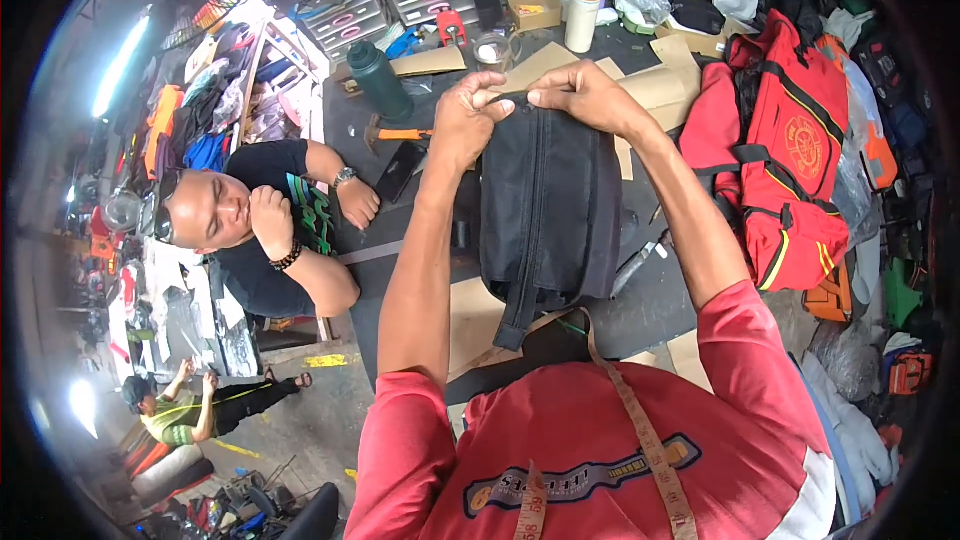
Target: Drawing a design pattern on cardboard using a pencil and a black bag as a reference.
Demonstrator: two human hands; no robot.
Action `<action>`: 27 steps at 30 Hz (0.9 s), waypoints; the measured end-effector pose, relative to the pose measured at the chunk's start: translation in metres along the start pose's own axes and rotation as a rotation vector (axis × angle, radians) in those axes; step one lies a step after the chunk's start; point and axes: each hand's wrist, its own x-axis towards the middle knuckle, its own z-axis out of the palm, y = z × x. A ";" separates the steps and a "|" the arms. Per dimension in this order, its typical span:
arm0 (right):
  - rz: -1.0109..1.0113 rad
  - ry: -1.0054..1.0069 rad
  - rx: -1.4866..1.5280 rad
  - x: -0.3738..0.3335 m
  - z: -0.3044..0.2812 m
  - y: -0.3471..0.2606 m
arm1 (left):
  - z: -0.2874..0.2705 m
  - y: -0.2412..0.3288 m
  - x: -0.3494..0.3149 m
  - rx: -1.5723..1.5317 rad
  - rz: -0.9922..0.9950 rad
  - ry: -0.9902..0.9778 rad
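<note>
A black zippered bag [565, 210] stands on the dark worktable in front of me, its long zipper running from the far end toward me. A strap tab [515, 325] hangs from its near end. At the far end, my left hand [467, 120] pinches the bag's edge between thumb and fingers. Just to the right, my right hand [590, 97] grips the same edge with thumb and fingertips. Both hands are closed, with a small gap between them. A tape measure [645, 430] hangs over my red shirt.
Left of the bag lie a phone [400, 172] and an orange-handled hammer [405, 134], near a dark green bottle [378, 80]. A co-worker [270, 220] leans on the table's left side. A cream tumbler [583, 15] stands beyond my hands; a red bag [790, 150] lies right.
</note>
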 end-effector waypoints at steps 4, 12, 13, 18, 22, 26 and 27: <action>0.022 0.018 0.080 -0.002 0.003 0.006 | 0.000 0.001 0.001 0.063 0.003 0.006; 0.043 0.032 -0.110 -0.004 0.004 -0.007 | -0.003 -0.003 0.006 0.012 -0.013 -0.002; 0.029 0.021 -0.110 -0.005 0.004 -0.008 | -0.003 -0.001 0.006 0.027 -0.023 -0.007; 0.032 0.106 -0.179 -0.009 0.013 -0.007 | -0.002 0.004 0.002 0.095 -0.008 -0.004; 0.025 0.138 -0.156 -0.009 0.024 -0.007 | -0.008 0.007 -0.011 0.102 -0.029 -0.030; -0.044 0.154 -0.133 -0.003 0.014 0.025 | -0.020 0.027 -0.042 0.042 0.086 0.047; -0.011 0.157 -0.055 -0.002 0.016 0.020 | -0.029 0.021 -0.060 -0.054 0.199 0.109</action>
